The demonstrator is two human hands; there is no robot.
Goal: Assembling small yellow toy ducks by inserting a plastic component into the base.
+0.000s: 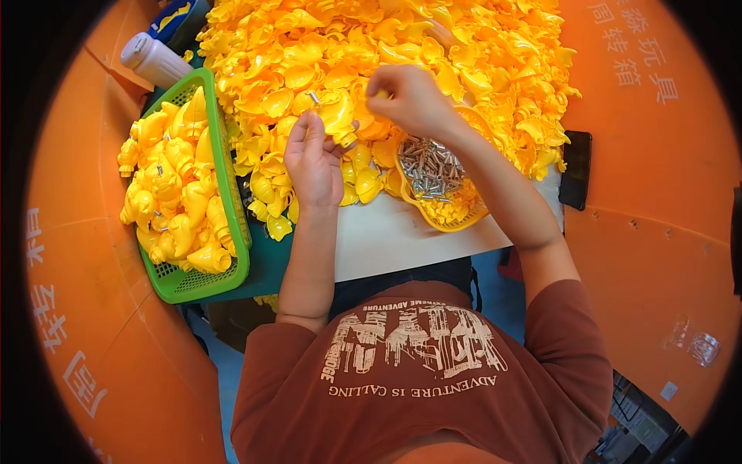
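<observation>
My left hand point(314, 161) is closed, palm up, with thumb and fingers gripping a glossy yellow plastic part point(338, 116). A short silvery metal pin point(314, 98) shows at the upper left of that part, just above the thumb tip. To the right, my right hand point(411, 99) is raised beside the part, its fingers curled into a pinch. Whatever lies between those fingertips is too small to make out. Below my right wrist sits a yellow basket point(450, 226), which holds many metal pins point(427, 166) and small yellow pieces.
A large heap of curved yellow plastic shells point(309, 46) covers the far table. On the left stands a green basket point(241, 232) of yellow pieces, some with pins. A pale bottle point(158, 60) is behind it. A dark phone-like slab point(576, 170) lies right. Orange panels point(641, 232) flank both sides.
</observation>
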